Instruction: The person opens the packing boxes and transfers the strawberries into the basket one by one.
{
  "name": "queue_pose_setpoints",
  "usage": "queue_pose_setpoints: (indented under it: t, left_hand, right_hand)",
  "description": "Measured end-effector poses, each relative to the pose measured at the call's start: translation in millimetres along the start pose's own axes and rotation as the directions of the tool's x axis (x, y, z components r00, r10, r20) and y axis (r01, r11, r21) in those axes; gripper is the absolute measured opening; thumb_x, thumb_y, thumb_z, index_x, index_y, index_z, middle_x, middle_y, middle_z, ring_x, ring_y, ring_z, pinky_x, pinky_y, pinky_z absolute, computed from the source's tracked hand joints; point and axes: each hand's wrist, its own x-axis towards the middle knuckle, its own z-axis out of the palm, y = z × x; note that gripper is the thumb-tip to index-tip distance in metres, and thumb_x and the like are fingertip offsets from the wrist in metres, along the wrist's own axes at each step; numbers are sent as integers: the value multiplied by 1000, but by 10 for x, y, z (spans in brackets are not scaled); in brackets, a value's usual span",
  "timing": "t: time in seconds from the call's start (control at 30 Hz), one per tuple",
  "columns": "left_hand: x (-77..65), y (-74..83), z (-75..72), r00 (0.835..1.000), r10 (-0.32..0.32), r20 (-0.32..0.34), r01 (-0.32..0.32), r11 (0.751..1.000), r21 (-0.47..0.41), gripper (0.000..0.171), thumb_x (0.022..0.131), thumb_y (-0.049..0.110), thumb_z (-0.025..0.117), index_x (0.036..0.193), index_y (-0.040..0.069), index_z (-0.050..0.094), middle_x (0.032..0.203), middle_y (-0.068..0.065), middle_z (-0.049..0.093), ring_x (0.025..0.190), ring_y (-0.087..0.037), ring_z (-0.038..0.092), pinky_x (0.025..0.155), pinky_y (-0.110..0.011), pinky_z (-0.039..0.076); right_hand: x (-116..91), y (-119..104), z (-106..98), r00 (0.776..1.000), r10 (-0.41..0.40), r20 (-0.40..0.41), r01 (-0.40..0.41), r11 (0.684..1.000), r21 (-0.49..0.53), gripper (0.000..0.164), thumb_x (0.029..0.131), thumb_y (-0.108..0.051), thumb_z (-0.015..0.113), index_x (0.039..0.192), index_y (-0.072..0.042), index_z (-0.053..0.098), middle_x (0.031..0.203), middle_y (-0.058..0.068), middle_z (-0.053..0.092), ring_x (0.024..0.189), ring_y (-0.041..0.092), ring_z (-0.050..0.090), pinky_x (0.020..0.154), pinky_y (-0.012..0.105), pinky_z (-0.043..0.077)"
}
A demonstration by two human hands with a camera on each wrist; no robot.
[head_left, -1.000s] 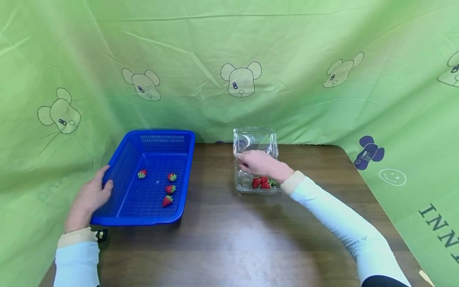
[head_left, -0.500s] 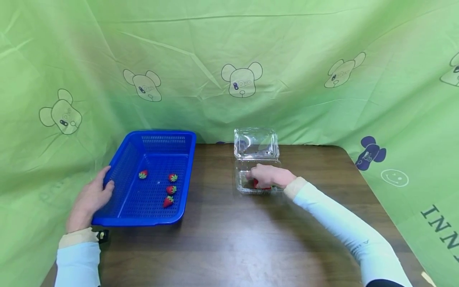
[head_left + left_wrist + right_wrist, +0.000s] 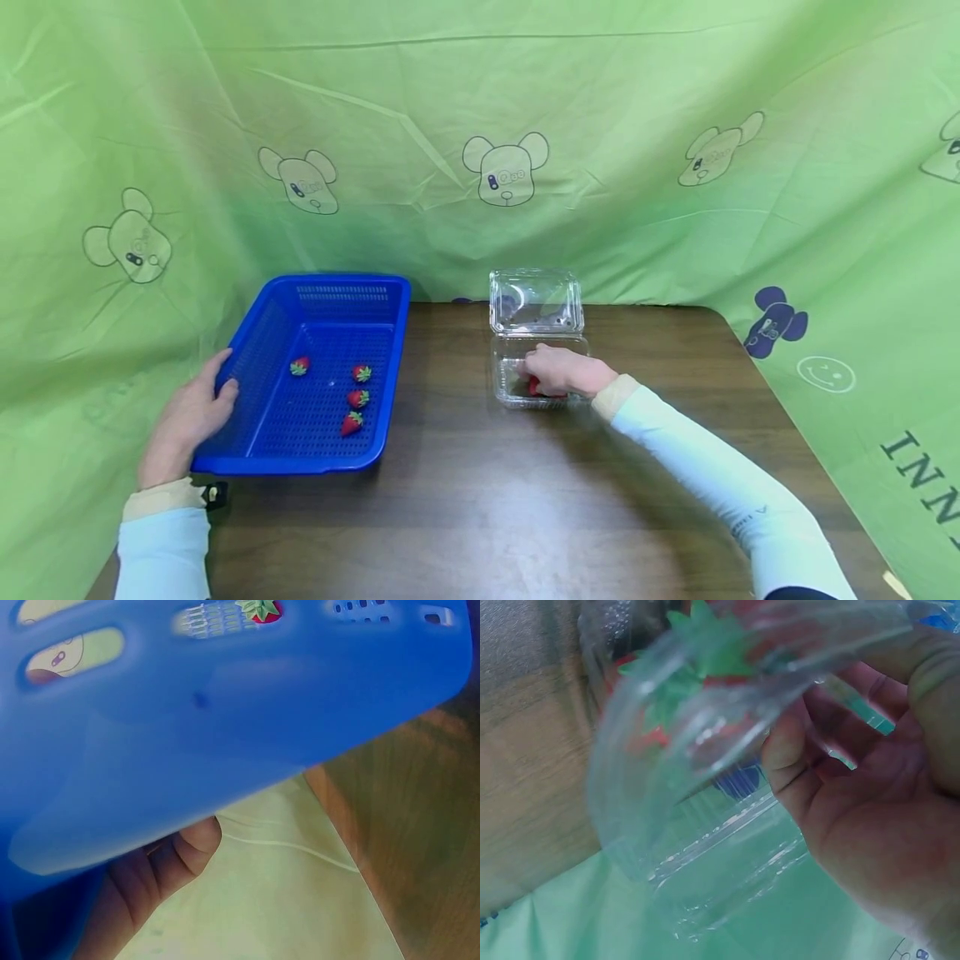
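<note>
My left hand [image 3: 187, 417] grips the left rim of a blue perforated plastic basket [image 3: 296, 433]; the left wrist view shows curled fingers [image 3: 196, 846] beneath the rim. Several strawberries [image 3: 352, 423] with green leaves lie spread over its floor. My right hand [image 3: 561, 372] reaches down into a clear plastic clamshell box [image 3: 517, 401], fingers bent, directly over the strawberries there. A red strawberry [image 3: 533, 385] shows under the fingers. In the right wrist view green leaves [image 3: 705, 649] appear through the plastic; the fingertips are hidden, and I cannot tell if they pinch a strawberry.
The box's clear lid [image 3: 535, 302] stands open at the back, close to a green printed cloth [image 3: 420, 208]. Brown wooden tabletop [image 3: 450, 467] lies between basket and box and in front of them. The cloth also hangs along both sides.
My right hand has lowered from in front of the lid into the box, covering most of the strawberries there, and has stayed there. My left hand and the basket hold their place.
</note>
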Motion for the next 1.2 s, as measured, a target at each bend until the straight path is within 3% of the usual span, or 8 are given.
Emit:
queue_pose_setpoints:
  t: [0.2, 0.4, 0.63, 0.87, 0.97, 1.2]
  left_hand:
    - [-2, 0, -5, 1000, -15, 16, 15, 1000, 1, 62, 102, 35, 28, 155, 15, 3, 136, -44, 36, 108, -60, 47, 79, -65, 43]
    - [-11, 4, -6, 1000, -14, 12, 14, 1000, 0, 62, 102, 35, 28, 155, 14, 3, 136, -44, 36, 108, -60, 47, 79, -65, 43]
    - [-8, -3, -12, 1000, -8, 10, 8, 1000, 9, 62, 102, 35, 28, 155, 14, 3, 137, -44, 35, 110, -61, 45, 81, -66, 41]
    - [-2, -18, 32, 998, 35, -54, -34, 999, 16, 57, 101, 24, 27, 154, 10, 11, 133, -44, 39, 112, -62, 44, 82, -66, 41]
    - [-22, -53, 31, 998, 32, -55, -32, 999, 8, 57, 102, 25, 28, 154, 10, 10, 133, -45, 38, 110, -62, 44, 81, -66, 41]
    - [-3, -19, 23, 1000, 15, -26, -14, 1000, 12, 60, 102, 31, 28, 155, 11, 8, 138, -43, 34, 115, -63, 40, 84, -67, 39]
  right_hand:
    - [23, 5, -48, 996, -15, -89, 13, 1000, -15, 18, 80, -17, 73, 74, -14, 56, 73, -2, 55, 66, 12, 51, 58, 26, 46]
    - [49, -1, -160, 976, -37, -214, 38, 999, -1, 18, 85, -21, 69, 79, -13, 53, 70, -1, 52, 60, 11, 49, 54, 26, 46]
    - [108, -64, -324, 964, -28, -266, 36, 999, 24, 16, 86, -23, 66, 89, -10, 56, 79, 1, 52, 60, 11, 50, 52, 23, 46]
    - [231, -205, -472, 939, -101, -329, 106, 994, -5, 12, 87, -18, 61, 87, -10, 53, 79, 2, 49, 62, 11, 46, 55, 23, 46]
    - [321, -309, -523, 929, -144, -342, 146, 989, -20, 12, 86, -17, 60, 87, -8, 52, 78, 3, 48, 64, 11, 43, 56, 24, 45]
    - [442, -463, -642, 921, -154, -358, 160, 987, -13, 12, 88, -19, 59, 85, -9, 53, 76, 1, 46, 65, 11, 42, 57, 24, 41]
